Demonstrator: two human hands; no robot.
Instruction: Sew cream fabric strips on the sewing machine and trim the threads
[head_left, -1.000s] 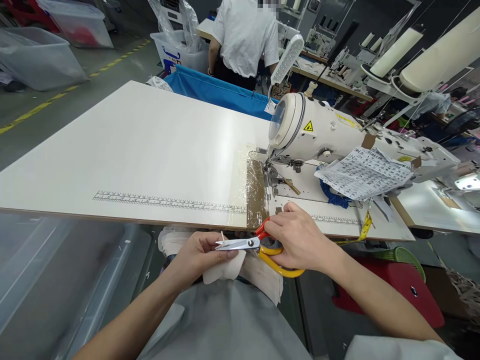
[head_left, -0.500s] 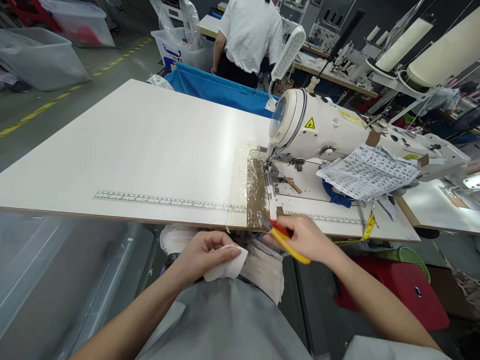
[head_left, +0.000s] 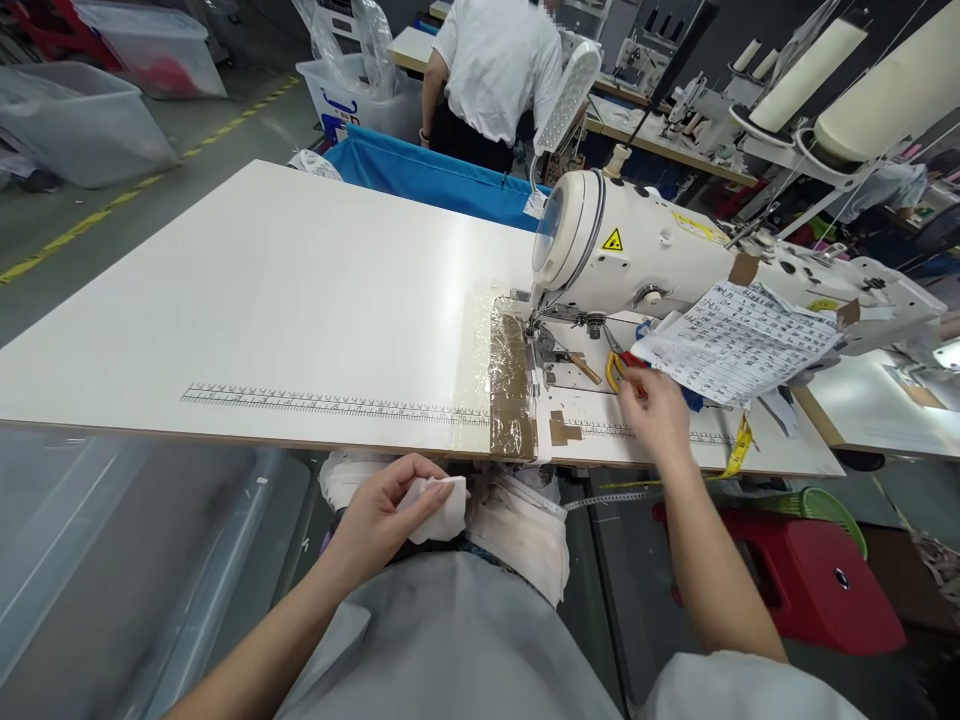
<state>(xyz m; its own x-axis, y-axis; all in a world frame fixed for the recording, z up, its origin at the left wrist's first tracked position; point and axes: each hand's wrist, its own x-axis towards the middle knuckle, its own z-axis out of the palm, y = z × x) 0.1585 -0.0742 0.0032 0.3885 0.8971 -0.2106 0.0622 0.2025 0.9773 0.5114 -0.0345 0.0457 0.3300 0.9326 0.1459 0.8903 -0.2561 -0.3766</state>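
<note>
My left hand (head_left: 401, 505) pinches a small folded piece of white fabric (head_left: 442, 512) between thumb and fingers, just below the table's front edge. On the machine bed, my right hand (head_left: 654, 405) has its fingers closed around the red and yellow handles of a pair of scissors (head_left: 613, 368). Their blades point toward the sewing machine's (head_left: 622, 240) needle area. Part of the handles is hidden by my fingers. A wooden-handled tool (head_left: 583, 368) lies just left of the scissors. Bundles of white cloth (head_left: 521, 530) rest at my lap under the table edge.
The white tabletop (head_left: 337, 290) has a printed ruler along its front. Handwritten papers (head_left: 739, 340) hang from the machine arm, with a yellow tape measure (head_left: 739, 447) below. A red stool (head_left: 817, 580) stands at right. Beyond a blue cloth bin (head_left: 427, 175), another person (head_left: 499, 70) faces away.
My right hand has carried the scissors from the table's front edge, forward and right, to the machine bed. My left hand has shifted slightly left, still pinching the fabric.
</note>
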